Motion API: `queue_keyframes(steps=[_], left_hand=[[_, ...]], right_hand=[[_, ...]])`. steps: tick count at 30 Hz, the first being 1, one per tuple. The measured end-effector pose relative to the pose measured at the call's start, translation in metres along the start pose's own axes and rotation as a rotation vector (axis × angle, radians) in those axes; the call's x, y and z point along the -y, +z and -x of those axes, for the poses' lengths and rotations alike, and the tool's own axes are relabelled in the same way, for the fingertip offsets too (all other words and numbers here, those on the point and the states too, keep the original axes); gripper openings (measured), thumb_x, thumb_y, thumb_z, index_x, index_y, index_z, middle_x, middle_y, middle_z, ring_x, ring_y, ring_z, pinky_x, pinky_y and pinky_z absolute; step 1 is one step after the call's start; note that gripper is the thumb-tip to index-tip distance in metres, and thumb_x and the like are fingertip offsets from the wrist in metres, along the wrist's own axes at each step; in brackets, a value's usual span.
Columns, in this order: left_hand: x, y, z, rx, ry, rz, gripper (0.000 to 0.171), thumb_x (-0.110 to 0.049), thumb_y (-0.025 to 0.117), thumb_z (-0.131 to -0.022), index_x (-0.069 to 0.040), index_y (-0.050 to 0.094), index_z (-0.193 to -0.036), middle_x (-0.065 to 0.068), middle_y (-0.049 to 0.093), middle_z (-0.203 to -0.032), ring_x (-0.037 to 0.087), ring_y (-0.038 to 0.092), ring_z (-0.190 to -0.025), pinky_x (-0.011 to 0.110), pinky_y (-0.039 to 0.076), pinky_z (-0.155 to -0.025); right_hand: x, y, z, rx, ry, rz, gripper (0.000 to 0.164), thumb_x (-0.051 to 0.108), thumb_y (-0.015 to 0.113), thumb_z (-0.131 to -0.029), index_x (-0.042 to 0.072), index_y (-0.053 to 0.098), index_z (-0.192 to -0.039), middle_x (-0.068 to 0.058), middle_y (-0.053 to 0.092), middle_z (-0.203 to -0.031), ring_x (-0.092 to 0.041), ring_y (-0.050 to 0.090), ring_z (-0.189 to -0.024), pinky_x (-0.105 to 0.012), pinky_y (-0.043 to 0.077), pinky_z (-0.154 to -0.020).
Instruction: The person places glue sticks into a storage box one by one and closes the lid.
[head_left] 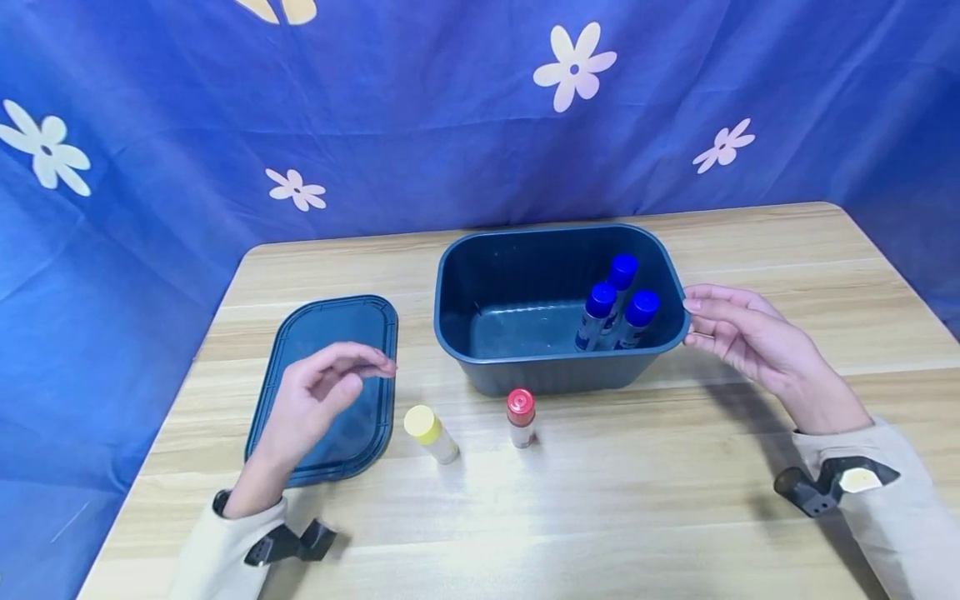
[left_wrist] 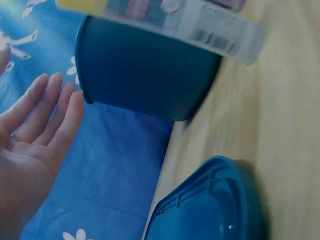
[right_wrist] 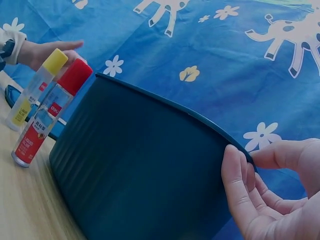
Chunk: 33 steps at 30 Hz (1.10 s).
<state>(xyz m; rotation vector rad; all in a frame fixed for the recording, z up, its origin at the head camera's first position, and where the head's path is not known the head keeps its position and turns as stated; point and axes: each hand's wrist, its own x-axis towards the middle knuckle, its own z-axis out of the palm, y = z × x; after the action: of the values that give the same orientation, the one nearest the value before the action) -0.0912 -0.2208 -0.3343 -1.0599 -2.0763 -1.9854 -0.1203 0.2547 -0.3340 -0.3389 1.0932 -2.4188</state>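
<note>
My right hand (head_left: 738,333) pinches the right end of the rim of a dark teal plastic bin (head_left: 555,375), thumb over the edge and fingers beneath it. Three blue-capped glue bottles (head_left: 599,302) stand inside, toward the bin's right end. My left hand (head_left: 318,396) hovers over the flat teal lid (head_left: 337,450), fingers loosely bent and holding nothing. In front of the bin a red-capped liquid glue bottle (head_left: 521,417) stands upright. A yellow-capped liquid glue bottle (head_left: 432,433) stands to its left, between it and the lid.
All of this rests on a light wood-grain table (head_left: 570,533). A blue cloth (head_left: 420,125) with white flowers hangs behind the table's far edge. Each sleeve (head_left: 892,500) carries a black wrist camera mount (head_left: 832,483).
</note>
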Motion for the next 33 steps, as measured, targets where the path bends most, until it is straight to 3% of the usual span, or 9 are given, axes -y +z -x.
queue_keyframes(steps=[4, 9, 16, 22, 30, 33], left_hand=[[-0.003, 0.007, 0.007, 0.097, 0.107, 0.003, 0.033, -0.001, 0.067, -0.089, 0.017, 0.057, -0.114, 0.018, 0.065, -0.112, 0.023, 0.063, -0.106, 0.030, 0.050, -0.095], [-0.011, 0.019, 0.011, 0.135, 0.128, -0.049, 0.046, 0.000, 0.080, -0.077, 0.016, 0.059, -0.114, 0.019, 0.064, -0.114, 0.021, 0.062, -0.105, 0.028, 0.050, -0.094], [-0.017, 0.030, 0.018, 0.076, 0.031, -0.090, 0.045, 0.023, 0.074, -0.067, 0.011, 0.063, -0.109, 0.017, 0.067, -0.106, 0.019, 0.066, -0.094, 0.030, 0.055, -0.083], [-0.018, 0.034, 0.021, 0.053, -0.048, -0.097, 0.046, 0.024, 0.074, -0.066, 0.008, 0.064, -0.109, 0.011, 0.068, -0.105, 0.017, 0.066, -0.094, 0.029, 0.055, -0.084], [-0.012, 0.044, 0.019, 0.033, 0.002, -0.107, 0.045, 0.024, 0.074, -0.067, 0.007, 0.065, -0.108, 0.013, 0.069, -0.104, 0.017, 0.065, -0.096, 0.028, 0.054, -0.086], [-0.013, 0.045, 0.020, 0.024, -0.013, -0.133, 0.043, 0.023, 0.074, -0.068, 0.006, 0.066, -0.108, 0.012, 0.069, -0.103, 0.015, 0.064, -0.095, 0.026, 0.054, -0.085]], right_hand=[[0.000, 0.001, 0.001, -0.014, 0.004, -0.003, 0.031, -0.009, 0.034, -0.101, -0.006, 0.064, -0.109, -0.015, 0.070, -0.102, -0.022, 0.069, -0.090, -0.029, 0.058, -0.077], [0.001, 0.001, 0.001, -0.026, 0.006, -0.020, 0.031, -0.009, 0.034, -0.100, -0.006, 0.064, -0.108, -0.016, 0.070, -0.101, -0.023, 0.069, -0.090, -0.030, 0.058, -0.077], [0.001, -0.002, 0.003, 0.036, 0.011, -0.089, 0.032, -0.010, 0.032, -0.101, -0.011, 0.061, -0.115, -0.022, 0.067, -0.111, -0.029, 0.067, -0.101, -0.037, 0.054, -0.087], [0.002, -0.003, 0.004, 0.055, 0.018, -0.126, 0.033, -0.009, 0.031, -0.102, -0.012, 0.060, -0.117, -0.024, 0.066, -0.113, -0.030, 0.066, -0.104, -0.038, 0.053, -0.089], [0.002, -0.002, 0.003, 0.054, 0.014, -0.117, 0.033, -0.009, 0.032, -0.101, -0.011, 0.061, -0.117, -0.023, 0.067, -0.111, -0.029, 0.067, -0.102, -0.036, 0.054, -0.088], [0.002, -0.002, 0.002, 0.053, 0.017, -0.119, 0.032, -0.009, 0.032, -0.101, -0.011, 0.061, -0.117, -0.023, 0.067, -0.111, -0.029, 0.067, -0.102, -0.036, 0.054, -0.088]])
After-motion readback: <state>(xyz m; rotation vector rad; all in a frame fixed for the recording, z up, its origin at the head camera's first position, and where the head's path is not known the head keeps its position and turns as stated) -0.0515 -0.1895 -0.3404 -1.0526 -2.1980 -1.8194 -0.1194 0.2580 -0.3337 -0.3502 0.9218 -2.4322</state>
